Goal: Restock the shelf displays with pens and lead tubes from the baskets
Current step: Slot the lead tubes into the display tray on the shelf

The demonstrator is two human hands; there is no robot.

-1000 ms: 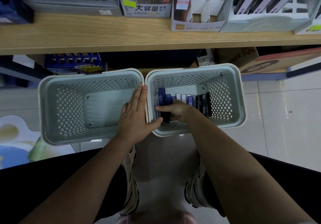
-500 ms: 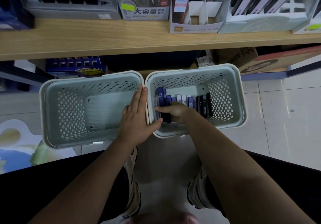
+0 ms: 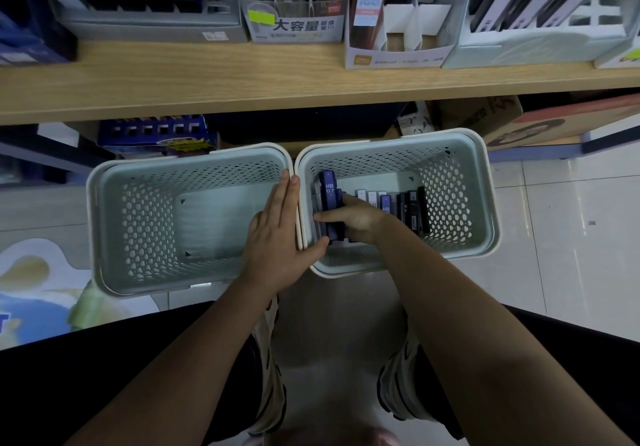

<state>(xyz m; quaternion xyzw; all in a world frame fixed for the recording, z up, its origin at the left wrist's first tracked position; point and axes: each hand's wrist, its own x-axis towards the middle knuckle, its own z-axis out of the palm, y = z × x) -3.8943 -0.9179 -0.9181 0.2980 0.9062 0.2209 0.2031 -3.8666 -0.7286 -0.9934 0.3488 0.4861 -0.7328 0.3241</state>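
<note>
Two baskets side by side on floor | left hand (image 3: pixel 277 238): fingers straight, flat over shared rims, steadying | right hand (image 3: pixel 356 219): fingers curled round blue lead tubes (image 3: pixel 329 200) in right basket (image 3: pixel 481 203) | tubes under thumb, upper ends beyond fingers | advice: grip bundle tight, lift straight, keep tubes parallel.

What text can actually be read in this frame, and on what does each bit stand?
"HB 07": blue lead tube in the right basket.
"HB": another blue tube.
"大容量": clear display box on the shelf.
"100": tall brown box.
Smaller print on boxes and labels: too blurred to read.
</note>
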